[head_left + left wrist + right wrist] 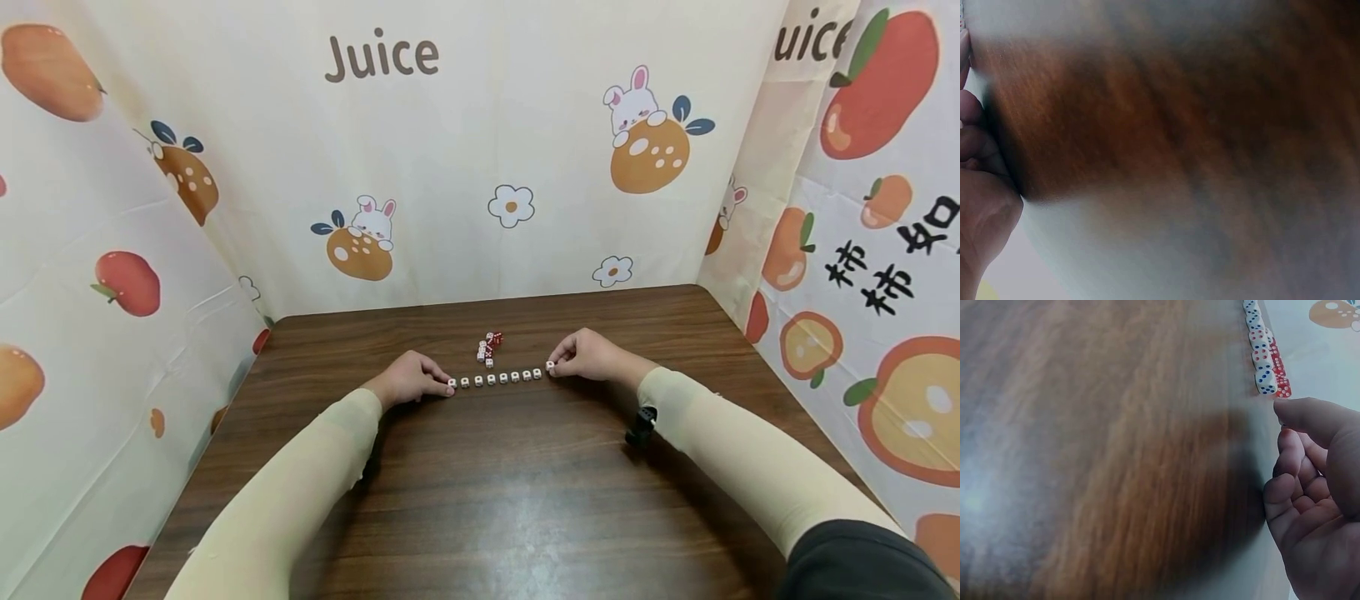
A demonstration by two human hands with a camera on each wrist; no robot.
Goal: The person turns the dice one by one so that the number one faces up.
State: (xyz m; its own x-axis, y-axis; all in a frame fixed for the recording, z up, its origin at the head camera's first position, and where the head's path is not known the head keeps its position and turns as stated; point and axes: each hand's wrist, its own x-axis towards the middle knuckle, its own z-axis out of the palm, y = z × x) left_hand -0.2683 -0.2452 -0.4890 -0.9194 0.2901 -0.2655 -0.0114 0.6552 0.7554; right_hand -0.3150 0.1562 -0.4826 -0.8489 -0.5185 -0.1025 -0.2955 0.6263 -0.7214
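Several white dice (pixel 491 380) stand in a straight row across the table. At the row's left end, my left hand (pixel 409 379) pinches the outermost white die (pixel 452 383) between thumb and finger. My right hand (pixel 590 356) pinches another white die (pixel 550 367), a small gap away from the row's right end. In the right wrist view, the right hand (pixel 1316 481) mostly hides its die, with the row's dice (pixel 1265 382) just beyond the fingertips. Only part of the left hand (pixel 982 206) shows at the edge of the left wrist view.
Behind the row lies a small cluster of red dice (pixel 490 350) and white dice (pixel 482 351). The brown wooden table (pixel 480 483) reaches back to a printed curtain (pixel 450 167), with more curtain on both sides. A black device (pixel 642 423) sits at the right wrist.
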